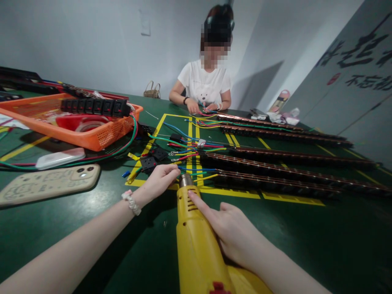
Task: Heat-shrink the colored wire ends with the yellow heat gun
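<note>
My right hand (pixel 235 228) is wrapped round a yellow heat gun (pixel 196 232), its index finger stretched along the vented front of the body. The gun's metal nozzle (pixel 185 180) points away from me, toward the wire ends. Just left of the nozzle, my left hand (pixel 161 181) is closed in a pinch at the end of a blue wire (pixel 199 169); its fingertips are partly hidden. Yellow and green wires lie beside the blue one, leading into a long dark strip with copper bars (pixel 275 181). Black sockets (pixel 148 163) lie just beyond my left hand.
An orange basket (pixel 101 141) holding a black switch strip (pixel 94 107) stands at the left. Nearer lie a phone (pixel 52 183) and a white translucent case (pixel 61 157). More copper-bar strips (pixel 290 132) stretch right. Across the green table, a person (pixel 204 83) handles wires.
</note>
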The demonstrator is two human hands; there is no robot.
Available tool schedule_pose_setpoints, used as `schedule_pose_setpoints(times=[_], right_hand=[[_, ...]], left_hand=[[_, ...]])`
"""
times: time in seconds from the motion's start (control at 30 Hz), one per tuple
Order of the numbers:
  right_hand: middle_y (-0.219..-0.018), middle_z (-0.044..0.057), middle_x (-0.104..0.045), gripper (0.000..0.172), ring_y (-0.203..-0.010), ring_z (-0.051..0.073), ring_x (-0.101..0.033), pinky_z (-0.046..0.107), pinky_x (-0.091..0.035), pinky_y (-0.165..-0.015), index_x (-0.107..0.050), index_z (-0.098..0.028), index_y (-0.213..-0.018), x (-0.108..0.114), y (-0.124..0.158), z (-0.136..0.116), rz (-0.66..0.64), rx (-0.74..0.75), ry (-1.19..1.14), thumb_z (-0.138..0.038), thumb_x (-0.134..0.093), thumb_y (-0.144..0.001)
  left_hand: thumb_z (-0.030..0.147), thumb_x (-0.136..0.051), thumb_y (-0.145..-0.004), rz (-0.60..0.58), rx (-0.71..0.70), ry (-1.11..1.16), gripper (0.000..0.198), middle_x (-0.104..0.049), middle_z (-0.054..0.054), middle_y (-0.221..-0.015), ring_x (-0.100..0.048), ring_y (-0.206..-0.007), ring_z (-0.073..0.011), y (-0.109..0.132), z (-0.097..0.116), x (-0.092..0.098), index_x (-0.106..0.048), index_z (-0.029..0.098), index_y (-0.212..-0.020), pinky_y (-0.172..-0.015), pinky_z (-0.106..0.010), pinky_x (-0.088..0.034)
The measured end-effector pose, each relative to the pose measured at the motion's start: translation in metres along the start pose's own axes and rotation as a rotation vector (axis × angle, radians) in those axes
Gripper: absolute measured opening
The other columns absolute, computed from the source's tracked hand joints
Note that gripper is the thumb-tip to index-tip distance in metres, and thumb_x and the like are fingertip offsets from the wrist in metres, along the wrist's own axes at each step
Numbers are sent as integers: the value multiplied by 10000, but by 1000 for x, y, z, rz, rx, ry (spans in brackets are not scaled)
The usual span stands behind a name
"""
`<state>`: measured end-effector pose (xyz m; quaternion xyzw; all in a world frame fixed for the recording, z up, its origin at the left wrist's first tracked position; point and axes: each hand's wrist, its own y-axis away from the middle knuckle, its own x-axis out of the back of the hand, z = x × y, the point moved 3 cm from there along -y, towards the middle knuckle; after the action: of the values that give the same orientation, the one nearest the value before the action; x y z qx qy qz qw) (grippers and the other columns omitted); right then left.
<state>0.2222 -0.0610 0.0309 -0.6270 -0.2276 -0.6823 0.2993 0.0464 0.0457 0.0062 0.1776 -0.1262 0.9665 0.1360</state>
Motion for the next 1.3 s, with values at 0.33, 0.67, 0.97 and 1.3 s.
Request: schedule_pose_setpoints(times=[0.33,0.67,0.97,1.3], right_hand=[[-862,8,-630,890,-522,116,-359,260,-257,-592,52,-180,-1424,3,0,1,-14,4,-31,-34,-398,-670],[-571,-38,-479,837,-514,117,-375,220,-241,-544,3,-226,-1424,7,20,13,27,-66,-77,-31,-368,-699],[-543,-44,-434,811,-486,103,-381,189,-253,-517,-41,-251,-1425,11,36,30,83,-154,-71,-30,-383,-724],[-554,-46,-433,815,-488,98,-384,182,-253,-514,-21,-262,-1423,13,36,28,56,-171,-85,-38,-404,-739]], left_hand=[[322,-385,-777,-29,46,46,303,-374,26,-500,-339,-460,-33,-1,-5,-1,-383,120,-551,-445,-149,-257],[333,-381,-787,-64,24,56,285,-390,27,-536,-378,-490,-40,2,1,0,-374,123,-594,-475,-148,-299],[245,-386,-743,-87,-17,-98,191,-390,30,-546,-367,-530,-43,5,8,1,-397,117,-603,-499,-153,-264],[255,-391,-741,-72,-18,-103,197,-409,27,-532,-365,-522,-44,5,5,2,-389,119,-598,-491,-152,-253]])
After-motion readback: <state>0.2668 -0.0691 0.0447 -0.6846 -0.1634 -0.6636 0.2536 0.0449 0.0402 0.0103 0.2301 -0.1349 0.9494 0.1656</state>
